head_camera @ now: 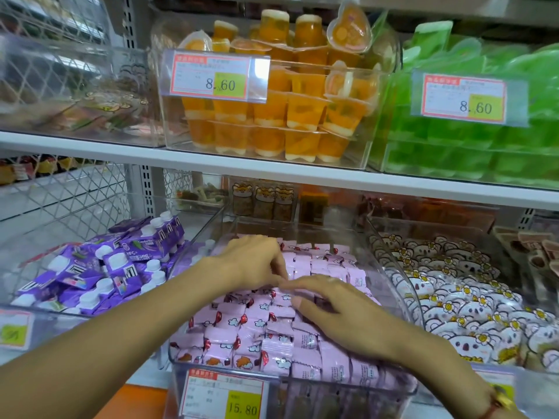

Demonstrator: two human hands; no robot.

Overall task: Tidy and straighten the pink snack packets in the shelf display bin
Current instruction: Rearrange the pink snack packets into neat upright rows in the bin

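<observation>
One clear display bin [193, 356], lower shelf, centre: pink snack packets [251, 325] in rows, too many to count. Two hands over them. Left hand [257, 261]: fingers bent down onto the rear packets; whether they pinch one cannot be told. Right hand [329, 306]: fingers extended, lying flat on the packets. Three price tags readable: 15.80 [223, 396] on this bin; two at 8.60 above.
</observation>
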